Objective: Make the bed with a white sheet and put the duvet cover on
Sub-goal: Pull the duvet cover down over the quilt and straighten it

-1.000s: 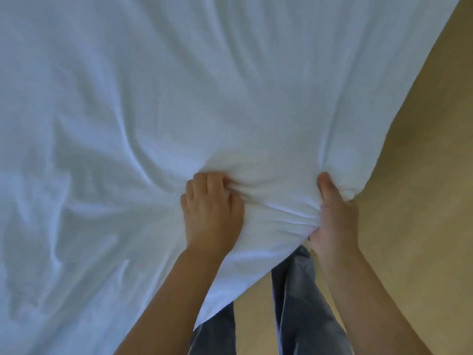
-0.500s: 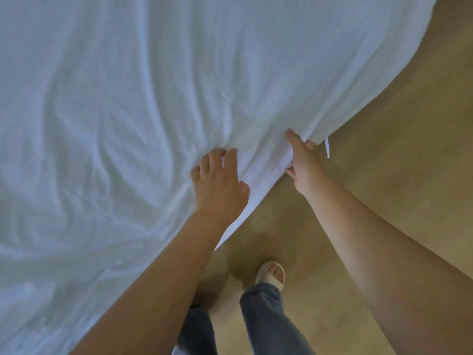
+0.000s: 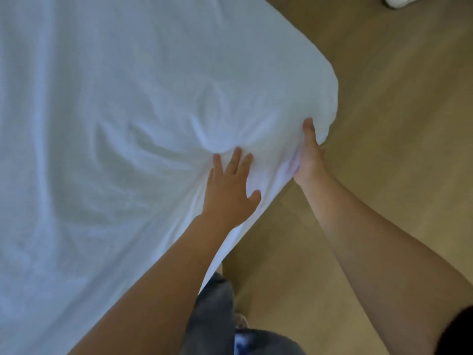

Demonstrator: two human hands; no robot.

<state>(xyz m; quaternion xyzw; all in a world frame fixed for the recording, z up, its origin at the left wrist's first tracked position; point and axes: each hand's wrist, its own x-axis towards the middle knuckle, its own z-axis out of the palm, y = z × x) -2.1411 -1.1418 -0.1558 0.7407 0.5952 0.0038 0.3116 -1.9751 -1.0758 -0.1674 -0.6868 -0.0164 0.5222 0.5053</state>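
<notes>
While fitting white sheet [image 3: 128, 124] over mattress corner [image 3: 325, 98], pressing beside it with spread left hand [image 3: 230, 193], pinching edge with right hand [image 3: 308, 160]; next, likely tugging taut underneath.

Bare forearms [image 3: 153, 278] — loose grey-blue trousers [image 3: 212, 316]

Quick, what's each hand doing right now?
Left hand: open, fingers spread, pressing flat on the white sheet.
Right hand: gripping the sheet's edge, thumb on top, fingers hidden beneath.
</notes>
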